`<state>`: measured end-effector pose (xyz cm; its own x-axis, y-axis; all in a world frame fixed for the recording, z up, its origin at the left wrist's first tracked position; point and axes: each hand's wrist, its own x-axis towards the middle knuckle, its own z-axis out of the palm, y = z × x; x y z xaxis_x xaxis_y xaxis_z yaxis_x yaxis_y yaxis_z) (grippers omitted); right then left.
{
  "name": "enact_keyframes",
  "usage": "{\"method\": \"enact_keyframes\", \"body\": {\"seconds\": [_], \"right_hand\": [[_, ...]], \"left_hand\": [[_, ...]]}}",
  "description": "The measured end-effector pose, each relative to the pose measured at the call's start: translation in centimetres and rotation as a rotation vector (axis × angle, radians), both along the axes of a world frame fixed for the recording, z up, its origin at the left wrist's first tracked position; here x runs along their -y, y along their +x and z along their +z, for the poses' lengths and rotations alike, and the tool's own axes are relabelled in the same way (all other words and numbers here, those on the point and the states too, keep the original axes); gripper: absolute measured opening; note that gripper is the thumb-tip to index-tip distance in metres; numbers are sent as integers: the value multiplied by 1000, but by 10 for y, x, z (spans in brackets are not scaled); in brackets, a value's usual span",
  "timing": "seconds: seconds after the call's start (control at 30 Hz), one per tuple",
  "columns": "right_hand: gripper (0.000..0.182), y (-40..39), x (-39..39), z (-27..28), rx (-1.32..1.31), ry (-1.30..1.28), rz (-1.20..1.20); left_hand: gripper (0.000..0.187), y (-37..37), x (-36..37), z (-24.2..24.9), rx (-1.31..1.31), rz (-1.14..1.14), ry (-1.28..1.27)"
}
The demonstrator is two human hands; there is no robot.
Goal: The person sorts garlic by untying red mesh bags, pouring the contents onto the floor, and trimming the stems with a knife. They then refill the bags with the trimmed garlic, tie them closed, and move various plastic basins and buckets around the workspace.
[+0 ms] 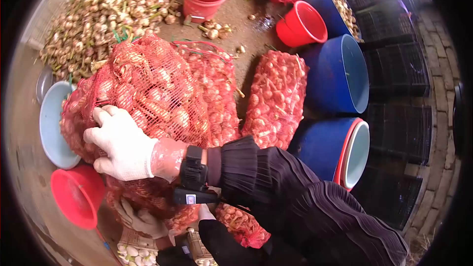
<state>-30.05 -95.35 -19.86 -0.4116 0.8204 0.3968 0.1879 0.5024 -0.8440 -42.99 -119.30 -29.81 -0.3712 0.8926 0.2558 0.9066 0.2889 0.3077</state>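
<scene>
Garlic (pixel 160 76) bulged inside the red mesh sack (pixel 175 103) that our right hand (pixel 123 145) clutched; our left hand (pixel 144 222) was low beside it, its grip unclear to us.

Heaped bulbs (pixel 118 10) and mesh sacks (pixel 155 83) mark a packing area (pixel 246 32).

- One head-worn view, from above, facing forward and down.
- Wide, round field: straight edges bend, corners black.
- Nearest: dark sleeve (pixel 300 187), crossing in from lower right to the white-gloved right hand (pixel 125 143).
- Close below: bulging mesh bag (pixel 157 86), left of centre.
- Farther off: bulb heap (pixel 118 12) at top left; brick paving (pixel 442 118) curving along right edge.
</scene>
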Motion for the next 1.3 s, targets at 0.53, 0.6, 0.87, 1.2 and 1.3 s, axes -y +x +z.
{"method": "enact_keyframes", "body": {"seconds": [0.53, 0.6, 0.87, 1.2, 1.3], "right_hand": [[87, 94, 72, -71, 356, -235, -449], [88, 64, 55, -76, 322, -176, -418], [69, -65, -43, -49, 438, -116, -377], [66, -36, -31, -60, 392, 21, -465], [63, -24, -27, -64, 335, 8, -481]], "left_hand": [[51, -47, -53, -9, -63, -167, -19], [51, -65, -63, -16, 132, -100, 10], [50, -183, -94, -51, 86, -231, -221], [43, -144, -98, -21, 603, 111, -270], [46, -71, -99, 67, 432, -62, -211]]}}
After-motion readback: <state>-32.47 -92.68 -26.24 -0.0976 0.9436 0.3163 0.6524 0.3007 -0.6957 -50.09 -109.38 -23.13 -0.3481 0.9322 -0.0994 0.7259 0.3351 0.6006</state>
